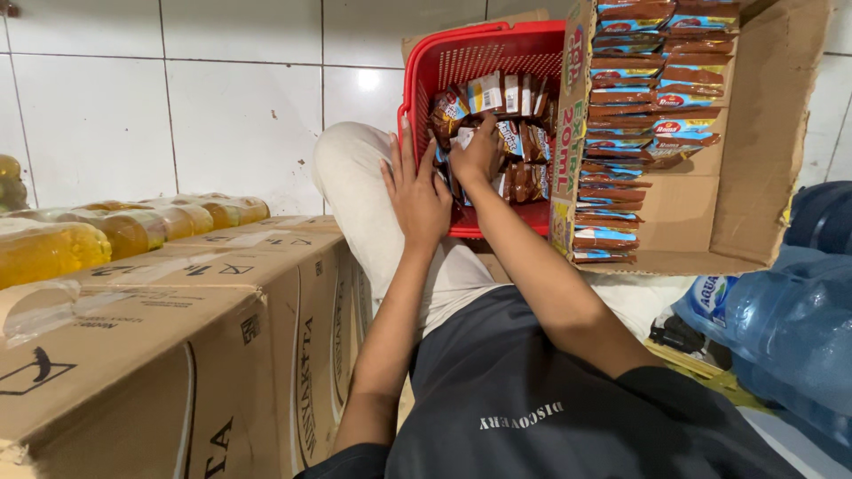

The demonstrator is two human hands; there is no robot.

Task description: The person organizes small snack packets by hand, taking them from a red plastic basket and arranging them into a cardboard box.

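From the head camera, looking down past a dark shirt (532, 399) and pale trousers (355, 195), the person sits on a white tiled floor (222, 115) with both arms stretched forward to a red basket (426, 80). The basket stands on the floor just beyond the bent knee and is partly filled with brown sachets (506, 98) lying in loose, overlapping rows. The right hand (477, 155) is down inside the basket among the sachets; its fingers are curled around one or more of them, though the hand hides exactly how many it has hold of. The left hand (417, 195) lies flat with its fingers spread and straight, gripping nothing, resting on the knee with the fingertips touching the basket's near left rim. Just right of the basket, touching its side, an open carton (754, 160) holds stacked strips of the same kind of sachet (621, 151), brown with blue and red bands, packed in columns. On the left stand closed cardboard boxes (177, 355), close against the person's leg, with bottles of yellow oil (115, 231) lying across their tops. At the far right are large blue water bottles (790, 328), partly cut off by the edge.
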